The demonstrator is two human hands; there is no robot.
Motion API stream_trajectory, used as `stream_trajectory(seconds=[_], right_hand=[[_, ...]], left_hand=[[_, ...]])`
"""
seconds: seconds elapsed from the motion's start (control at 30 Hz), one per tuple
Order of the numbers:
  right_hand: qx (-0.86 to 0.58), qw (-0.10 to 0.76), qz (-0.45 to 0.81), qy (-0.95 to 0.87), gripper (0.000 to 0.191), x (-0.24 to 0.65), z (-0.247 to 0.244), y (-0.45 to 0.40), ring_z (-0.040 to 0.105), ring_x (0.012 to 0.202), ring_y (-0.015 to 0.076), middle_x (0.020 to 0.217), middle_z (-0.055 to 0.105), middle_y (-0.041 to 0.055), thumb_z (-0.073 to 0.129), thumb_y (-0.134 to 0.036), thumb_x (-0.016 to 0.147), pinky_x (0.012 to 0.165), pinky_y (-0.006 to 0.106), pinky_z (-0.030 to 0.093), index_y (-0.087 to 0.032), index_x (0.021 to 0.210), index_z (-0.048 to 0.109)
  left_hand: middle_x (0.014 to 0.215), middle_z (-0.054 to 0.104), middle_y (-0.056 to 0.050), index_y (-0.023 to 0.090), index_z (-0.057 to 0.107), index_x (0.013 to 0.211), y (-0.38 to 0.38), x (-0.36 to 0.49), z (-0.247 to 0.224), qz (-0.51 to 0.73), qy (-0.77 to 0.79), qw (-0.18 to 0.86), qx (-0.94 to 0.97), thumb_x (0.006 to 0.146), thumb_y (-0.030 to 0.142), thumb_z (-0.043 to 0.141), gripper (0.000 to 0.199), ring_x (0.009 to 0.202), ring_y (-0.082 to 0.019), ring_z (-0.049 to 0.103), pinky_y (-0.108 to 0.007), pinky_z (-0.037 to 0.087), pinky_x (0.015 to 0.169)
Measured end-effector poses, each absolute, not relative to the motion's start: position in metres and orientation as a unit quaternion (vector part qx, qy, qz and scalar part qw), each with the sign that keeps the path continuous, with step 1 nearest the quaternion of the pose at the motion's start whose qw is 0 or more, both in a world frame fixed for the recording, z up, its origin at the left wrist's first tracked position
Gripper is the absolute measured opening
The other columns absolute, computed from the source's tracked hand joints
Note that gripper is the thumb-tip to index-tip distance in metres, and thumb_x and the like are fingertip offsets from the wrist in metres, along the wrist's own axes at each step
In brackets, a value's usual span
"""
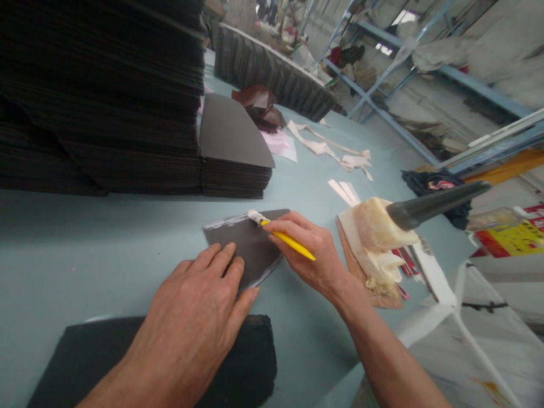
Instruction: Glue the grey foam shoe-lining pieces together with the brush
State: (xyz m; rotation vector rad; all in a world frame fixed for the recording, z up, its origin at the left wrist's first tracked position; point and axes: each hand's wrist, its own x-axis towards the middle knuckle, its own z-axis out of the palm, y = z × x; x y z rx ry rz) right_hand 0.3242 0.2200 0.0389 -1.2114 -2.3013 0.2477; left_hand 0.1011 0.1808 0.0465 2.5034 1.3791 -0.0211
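A dark grey panel (pixel 255 249) lies flat on the table, with streaks of white glue along its far and near edges. My left hand (pixel 204 300) rests on its left part, fingers stretched out and holding nothing else. Between the fingers of my right hand (pixel 306 243) is a yellow-handled brush (pixel 293 245). Its white, glue-coated bristles touch the panel's far edge. Beneath my left forearm is a black sheet (pixel 250 362), partly hidden. A stack of similar grey panels (pixel 233 136) stands just beyond the one under my hands.
Tall dark stacks (pixel 102 113) fill the left side of the light blue table (pixel 161 226). At right stands a glue-crusted container (pixel 374 224) with a dark handle (pixel 437 207) jutting out. Fabric strips (pixel 314 144) and brown scraps (pixel 259 102) lie farther back. Blue shelving (pixel 382 85) rises behind.
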Motion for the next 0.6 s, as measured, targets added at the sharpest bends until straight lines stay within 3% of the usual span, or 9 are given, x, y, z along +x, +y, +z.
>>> stream_trajectory(seconds=[0.23,0.6], right_hand=[[-0.46,0.255,0.081,-0.847,0.019,0.337,0.038,0.22,0.073,0.094,0.0158,0.107,0.075,0.0059,0.058,-0.019,0.108,0.08,0.03,0.06,-0.023,0.12,0.072],[-0.489,0.243,0.066,-0.835,0.018,0.356,0.04,0.216,0.073,0.092,0.0146,0.107,0.075,0.0059,0.058,-0.021,0.109,0.079,0.027,0.057,-0.022,0.12,0.072]], left_hand=[[0.152,0.062,-0.017,0.02,0.08,0.122,0.179,0.099,0.045,0.003,0.473,0.128,0.872,0.104,0.025,0.047,0.037,0.138,-0.044,0.063,-0.066,0.063,0.106],[0.151,0.061,-0.019,0.016,0.074,0.135,0.18,0.095,0.032,0.021,0.458,0.091,0.884,0.104,0.027,0.047,0.043,0.136,-0.043,0.064,-0.064,0.066,0.102]])
